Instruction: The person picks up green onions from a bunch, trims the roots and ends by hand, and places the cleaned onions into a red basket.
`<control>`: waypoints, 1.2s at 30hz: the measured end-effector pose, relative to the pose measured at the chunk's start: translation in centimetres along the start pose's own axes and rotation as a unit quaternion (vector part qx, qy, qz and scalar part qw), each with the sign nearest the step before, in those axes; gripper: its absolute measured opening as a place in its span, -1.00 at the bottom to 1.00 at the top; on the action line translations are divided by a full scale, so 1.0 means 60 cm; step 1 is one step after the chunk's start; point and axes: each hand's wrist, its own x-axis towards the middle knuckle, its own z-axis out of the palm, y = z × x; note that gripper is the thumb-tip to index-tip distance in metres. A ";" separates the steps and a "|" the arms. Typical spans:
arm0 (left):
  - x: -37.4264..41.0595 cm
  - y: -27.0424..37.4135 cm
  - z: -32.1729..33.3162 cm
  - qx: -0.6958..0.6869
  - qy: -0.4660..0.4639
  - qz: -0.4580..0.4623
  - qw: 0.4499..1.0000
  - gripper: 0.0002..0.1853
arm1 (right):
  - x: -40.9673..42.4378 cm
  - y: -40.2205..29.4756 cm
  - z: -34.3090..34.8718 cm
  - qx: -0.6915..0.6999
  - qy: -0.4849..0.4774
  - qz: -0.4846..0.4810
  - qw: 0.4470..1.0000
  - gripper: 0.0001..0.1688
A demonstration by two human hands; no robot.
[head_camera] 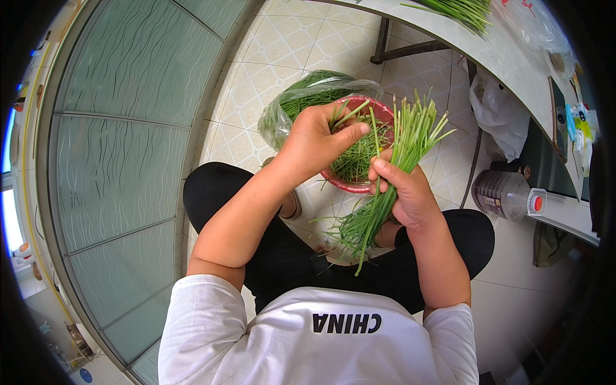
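My right hand (404, 187) is closed around a thick bunch of long green stalks, likely garlic chives (414, 139); their pale cut ends point up and the leafy tips hang down over my lap. Between the thumb and fingers of my left hand (322, 134) are a few short green stalk pieces (356, 111). Below both hands a red plastic basin (351, 187) stands on the floor, holding loose green trimmings (353, 161). Behind and left of it lies a clear plastic bag (274, 120) filled with more green stalks (301, 101).
A table (510, 57) with more green stalks (457, 12) curves along the upper right. Beneath hangs a white plastic bag (500, 113), and a large plastic bottle (503, 195) with a red cap lies at the right. Frosted glass panels (125, 168) stand at the left.
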 end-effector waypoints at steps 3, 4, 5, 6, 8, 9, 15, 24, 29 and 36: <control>0.000 -0.007 -0.001 0.041 -0.012 0.018 0.999 -0.87 | 0.001 0.001 -0.001 -0.002 -0.001 0.001 1.000 -0.81; 0.001 -0.008 0.000 0.029 -0.011 0.028 0.999 -0.86 | 0.001 0.002 -0.002 -0.003 0.001 0.002 1.000 -0.81; 0.002 -0.009 0.003 0.016 -0.010 0.038 0.999 -0.86 | 0.001 0.002 -0.002 -0.005 0.003 0.003 1.000 -0.81; 0.002 -0.010 0.004 0.004 -0.008 0.047 0.999 -0.85 | 0.001 0.001 -0.002 -0.007 0.003 0.003 1.000 -0.81; 0.004 -0.013 0.006 -0.048 -0.006 0.026 0.998 -0.83 | 0.001 0.000 0.001 -0.012 0.004 0.001 1.000 -0.81; 0.006 -0.009 0.007 -0.075 -0.007 0.017 0.997 -0.81 | 0.001 0.001 0.001 -0.016 0.006 -0.001 1.000 -0.81; 0.003 0.002 0.005 -0.177 -0.033 -0.051 0.982 -0.76 | -0.003 0.001 0.006 -0.061 0.007 -0.018 0.998 -0.83; 0.002 0.010 -0.002 -0.191 -0.044 -0.070 0.978 -0.78 | -0.002 0.000 0.003 -0.046 -0.001 -0.006 0.999 -0.84; 0.000 0.012 -0.006 -0.187 -0.054 -0.069 0.978 -0.79 | -0.003 -0.003 0.006 -0.037 -0.009 0.002 0.999 -0.84; 0.002 0.013 -0.005 -0.162 -0.052 -0.054 0.984 -0.84 | -0.003 -0.004 0.005 -0.032 -0.012 0.002 0.999 -0.83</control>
